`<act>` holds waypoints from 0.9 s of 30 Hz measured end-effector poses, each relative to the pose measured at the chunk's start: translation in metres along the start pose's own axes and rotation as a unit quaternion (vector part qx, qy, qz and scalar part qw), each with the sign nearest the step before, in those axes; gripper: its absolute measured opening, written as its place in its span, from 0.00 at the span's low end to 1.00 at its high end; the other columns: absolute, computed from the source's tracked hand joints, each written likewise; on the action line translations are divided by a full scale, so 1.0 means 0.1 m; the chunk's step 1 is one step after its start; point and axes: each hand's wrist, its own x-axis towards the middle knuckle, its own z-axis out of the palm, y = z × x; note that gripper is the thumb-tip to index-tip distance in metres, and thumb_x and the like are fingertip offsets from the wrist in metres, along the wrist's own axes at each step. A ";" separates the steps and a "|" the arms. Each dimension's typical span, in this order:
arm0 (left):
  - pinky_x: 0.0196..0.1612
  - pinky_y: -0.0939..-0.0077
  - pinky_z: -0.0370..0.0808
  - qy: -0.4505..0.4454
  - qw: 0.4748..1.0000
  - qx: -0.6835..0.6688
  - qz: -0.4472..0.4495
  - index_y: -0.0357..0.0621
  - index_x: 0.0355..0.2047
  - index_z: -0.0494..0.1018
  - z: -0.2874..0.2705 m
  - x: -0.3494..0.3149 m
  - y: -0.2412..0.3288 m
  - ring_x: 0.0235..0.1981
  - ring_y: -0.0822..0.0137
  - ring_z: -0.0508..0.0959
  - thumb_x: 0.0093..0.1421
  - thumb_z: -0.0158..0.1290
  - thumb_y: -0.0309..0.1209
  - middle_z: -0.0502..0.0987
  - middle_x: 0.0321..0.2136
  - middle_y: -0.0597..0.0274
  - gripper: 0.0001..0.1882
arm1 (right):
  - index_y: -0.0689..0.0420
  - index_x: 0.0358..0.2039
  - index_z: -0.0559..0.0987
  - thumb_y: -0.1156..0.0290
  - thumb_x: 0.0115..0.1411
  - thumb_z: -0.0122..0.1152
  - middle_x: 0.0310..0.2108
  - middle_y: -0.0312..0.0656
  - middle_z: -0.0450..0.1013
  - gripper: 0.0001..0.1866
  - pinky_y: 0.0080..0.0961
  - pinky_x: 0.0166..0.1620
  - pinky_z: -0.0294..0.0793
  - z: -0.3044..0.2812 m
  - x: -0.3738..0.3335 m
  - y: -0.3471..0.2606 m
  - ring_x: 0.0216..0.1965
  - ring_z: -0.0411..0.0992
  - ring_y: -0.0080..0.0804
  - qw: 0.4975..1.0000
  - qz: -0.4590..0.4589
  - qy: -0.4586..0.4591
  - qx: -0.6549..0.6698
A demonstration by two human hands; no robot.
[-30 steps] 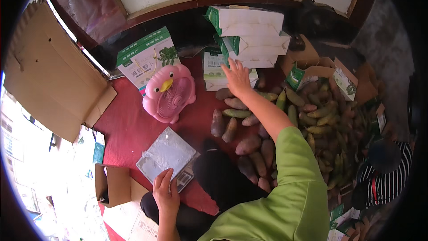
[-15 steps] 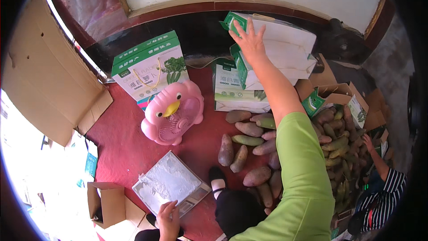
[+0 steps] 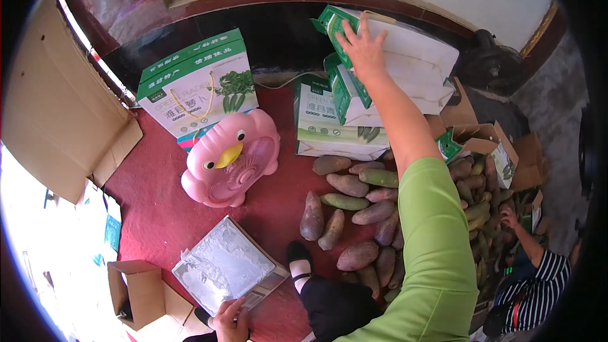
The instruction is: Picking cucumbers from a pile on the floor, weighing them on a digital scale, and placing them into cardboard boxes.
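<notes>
Head view: right hand [image 3: 362, 47], fingers spread flat, arm stretched to the upper centre, presses the top green-and-white folded cardboard carton [image 3: 405, 44] of a leaning stack (could slide off if tugged). Left hand [image 3: 229, 321], bottom edge, fingers curled on the silver foil-wrapped flat scale [image 3: 225, 265].

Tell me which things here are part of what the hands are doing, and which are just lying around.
In hand:
right hand on the top white-and-green box of the stack
left hand at the plastic-covered scale

Lying about:
pink bird-shaped fan
root vegetables
brown carton
</notes>
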 end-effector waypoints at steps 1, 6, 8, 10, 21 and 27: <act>0.31 0.76 0.74 0.001 1.000 -0.005 0.007 0.39 0.41 0.75 0.01 -0.01 -0.01 0.30 0.63 0.78 0.55 0.51 0.22 0.77 0.34 0.52 0.13 | 0.32 0.61 0.58 0.53 0.32 0.75 0.65 0.28 0.46 0.53 0.63 0.47 0.62 0.00 -0.01 0.01 0.66 0.38 0.51 1.000 -0.001 0.002 0.001; 0.32 0.76 0.74 -0.009 1.000 -0.004 0.001 0.38 0.39 0.76 0.03 -0.07 0.03 0.30 0.63 0.78 0.53 0.53 0.21 0.77 0.34 0.52 0.12 | 0.32 0.61 0.59 0.62 0.35 0.74 0.61 0.32 0.53 0.50 0.42 0.41 0.65 -0.19 -0.22 0.21 0.64 0.43 0.56 0.999 -0.011 0.015 0.031; 0.31 0.77 0.74 -0.001 1.000 -0.014 -0.018 0.37 0.37 0.77 0.04 -0.12 0.08 0.29 0.64 0.78 0.51 0.53 0.20 0.77 0.33 0.52 0.11 | 0.32 0.61 0.59 0.64 0.35 0.73 0.60 0.33 0.53 0.51 0.42 0.41 0.65 -0.33 -0.37 0.35 0.63 0.43 0.56 0.998 -0.017 0.029 0.057; 0.31 0.76 0.74 0.001 1.000 -0.008 -0.005 0.38 0.38 0.77 0.04 -0.17 0.07 0.28 0.64 0.78 0.51 0.53 0.20 0.77 0.33 0.52 0.12 | 0.32 0.61 0.59 0.66 0.34 0.73 0.60 0.34 0.54 0.51 0.41 0.41 0.65 -0.54 -0.55 0.48 0.63 0.43 0.57 0.995 -0.023 0.044 0.084; 0.32 0.74 0.74 0.016 0.998 -0.029 0.059 0.39 0.39 0.76 -0.01 -0.41 -0.05 0.30 0.62 0.77 0.52 0.53 0.22 0.77 0.33 0.53 0.12 | 0.38 0.58 0.64 0.66 0.30 0.72 0.52 0.41 0.58 0.49 0.50 0.50 0.66 -2.47 -1.45 1.70 0.58 0.50 0.60 0.925 -0.066 0.231 0.294; 0.33 0.76 0.74 0.034 0.991 -0.123 0.050 0.40 0.41 0.76 -0.04 -0.46 -0.37 0.31 0.67 0.77 0.53 0.54 0.23 0.77 0.36 0.57 0.13 | 0.46 0.61 0.59 0.69 0.28 0.70 0.53 0.44 0.58 0.54 0.35 0.61 0.57 -3.65 -1.64 2.33 0.56 0.56 0.45 0.872 -0.132 0.246 0.402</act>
